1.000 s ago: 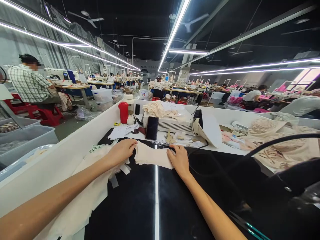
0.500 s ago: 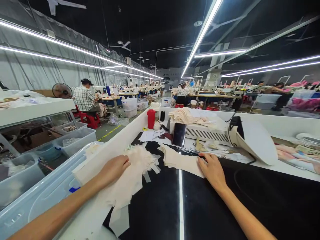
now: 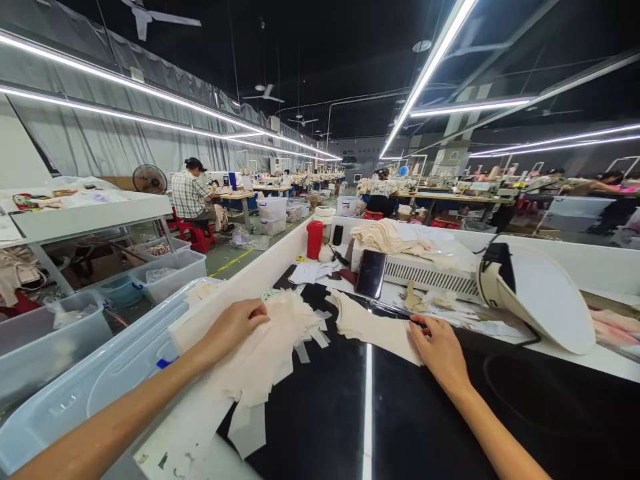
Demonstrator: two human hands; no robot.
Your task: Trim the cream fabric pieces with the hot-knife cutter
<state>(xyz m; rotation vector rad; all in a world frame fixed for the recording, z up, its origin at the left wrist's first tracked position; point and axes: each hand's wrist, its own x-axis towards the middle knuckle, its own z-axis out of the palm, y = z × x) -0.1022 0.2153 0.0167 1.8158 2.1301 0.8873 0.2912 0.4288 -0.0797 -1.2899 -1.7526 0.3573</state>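
Note:
Along the left side of the glossy black tabletop (image 3: 320, 407) lies a spread, overlapping pile of cream fabric pieces (image 3: 270, 343), pale strips sticking out of its edge. My left hand (image 3: 243, 323) rests on that pile, fingers curled together; whether a piece is between them cannot be made out. A smaller stack of cut cream fabric (image 3: 375, 330) lies flat ahead, curved at its far left end. My right hand (image 3: 440, 347) is at the stack's right end, thumb and fingers closed on its edge, fingertips partly hidden.
Behind the stack are a dark phone (image 3: 371, 273), a white slotted box (image 3: 430, 277) with folded cloth on it, paper scraps, and a white cone-shaped object (image 3: 540, 293). A red container (image 3: 315, 240) stands at the low wall. Plastic bins (image 3: 170, 273) are at left; people sit farther off.
The view has turned slightly left, so everything appears shifted right. Both hands stay at the same places on the fabric, with little visible movement.

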